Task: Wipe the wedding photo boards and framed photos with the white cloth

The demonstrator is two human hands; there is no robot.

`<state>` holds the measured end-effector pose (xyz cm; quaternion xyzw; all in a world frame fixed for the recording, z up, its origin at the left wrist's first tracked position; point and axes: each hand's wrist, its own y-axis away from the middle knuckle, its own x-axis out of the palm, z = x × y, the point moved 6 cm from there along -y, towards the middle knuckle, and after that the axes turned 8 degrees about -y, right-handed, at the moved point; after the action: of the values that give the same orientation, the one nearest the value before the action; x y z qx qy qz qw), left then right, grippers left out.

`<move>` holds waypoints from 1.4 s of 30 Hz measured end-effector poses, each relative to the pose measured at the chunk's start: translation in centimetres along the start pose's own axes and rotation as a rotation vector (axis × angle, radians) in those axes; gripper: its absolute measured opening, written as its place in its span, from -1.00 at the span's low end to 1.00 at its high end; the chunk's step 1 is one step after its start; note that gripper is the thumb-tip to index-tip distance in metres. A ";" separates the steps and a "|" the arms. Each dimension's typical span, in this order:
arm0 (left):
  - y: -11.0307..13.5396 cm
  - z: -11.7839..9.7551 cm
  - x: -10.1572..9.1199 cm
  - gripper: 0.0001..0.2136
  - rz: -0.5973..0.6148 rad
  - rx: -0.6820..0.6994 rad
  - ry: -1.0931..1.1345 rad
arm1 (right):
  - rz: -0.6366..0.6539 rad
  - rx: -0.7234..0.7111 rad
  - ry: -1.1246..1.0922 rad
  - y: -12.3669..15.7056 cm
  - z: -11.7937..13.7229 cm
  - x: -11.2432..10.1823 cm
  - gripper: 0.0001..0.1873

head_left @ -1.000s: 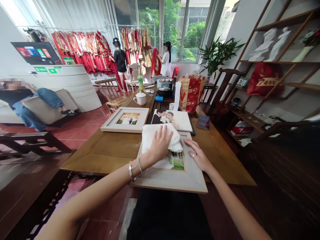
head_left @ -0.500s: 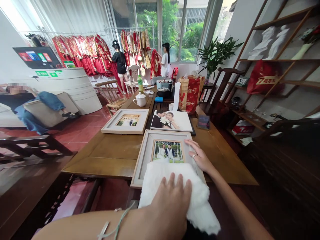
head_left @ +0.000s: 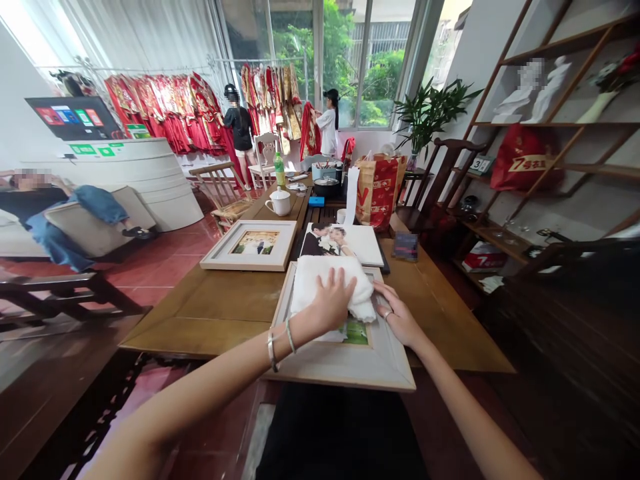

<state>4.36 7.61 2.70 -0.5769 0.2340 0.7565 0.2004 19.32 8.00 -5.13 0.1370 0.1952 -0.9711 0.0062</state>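
A picture frame [head_left: 320, 363] with a pale mat and light wood edge lies in front of me, its near end past the table edge. On its upper part, my left hand [head_left: 333, 300] presses a folded white towel [head_left: 310, 277], palm down and fingers spread. The towel and hand cover most of the photo inside; a strip of green shows. Around the frame's right edge, my right hand [head_left: 397, 317] is closed, fingers on the rim. Another framed photo [head_left: 255, 243] lies at the left. Behind the towel is a large unframed couple photo [head_left: 363, 243], partly covered.
On the wooden table [head_left: 220, 303] stand a lidded white cup [head_left: 279, 201], a green bottle [head_left: 279, 170], a black bowl [head_left: 326, 187] and a red paper bag [head_left: 380, 190]. A small dark card [head_left: 405, 245] lies right. Two people stand by clothes racks; another reclines at left.
My left hand has pushed the towel forward, from the frame's near end to its far end, now overlapping the unframed photo. My right hand stays at the frame's right edge.
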 end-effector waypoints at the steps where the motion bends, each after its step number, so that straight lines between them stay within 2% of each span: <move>1: 0.8 -0.5 -0.1 -0.32 0.019 0.031 0.011 | 0.002 -0.003 -0.008 0.0 0.1 0.0 -0.49; 5: 6.2 -4.1 -1.6 -0.31 0.103 0.242 0.068 | 0.027 -0.011 -0.026 0.0 0.5 0.1 -0.51; 8: 10.3 -6.8 -2.6 -0.26 0.225 0.437 0.117 | 0.037 0.014 -0.004 0.0 0.7 0.1 -0.51; 11: 11.5 -7.6 -3.2 -0.32 0.198 0.488 0.176 | 0.043 0.028 0.008 0.0 0.7 0.1 -0.53; 15: 9.6 -6.8 -2.4 -0.42 0.054 0.422 0.178 | 0.057 0.036 -0.005 -0.1 0.8 -0.1 -0.56; 18: 8.1 -6.1 -1.3 -0.42 0.024 0.372 0.118 | 0.045 0.025 -0.012 0.0 1.0 -0.2 -0.59; 23: 5.0 -3.6 0.1 -0.37 0.034 0.174 -0.007 | 0.009 -0.014 -0.007 -0.1 0.8 0.0 -0.62; 29: 0.0 0.0 0.3 -0.37 -0.074 0.089 -0.024 | -0.099 0.008 -0.001 0.0 0.2 -0.7 -0.71; 34: -2.5 1.0 -0.2 -0.42 -0.152 0.107 -0.029 | -0.053 -0.006 0.015 -0.1 0.7 -0.6 -0.85; 38: -3.5 1.0 -0.4 -0.37 -0.154 0.197 -0.024 | -0.028 -0.013 0.020 -0.1 1.1 -0.5 -0.81; 42: -1.7 0.8 0.5 -0.34 -0.116 0.172 -0.021 | -0.036 -0.021 0.026 0.0 1.6 -0.4 -0.76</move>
<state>4.56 9.54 2.15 -0.5624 0.2620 0.7266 0.2951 19.33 7.42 -3.62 0.1457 0.2079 -0.9672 -0.0123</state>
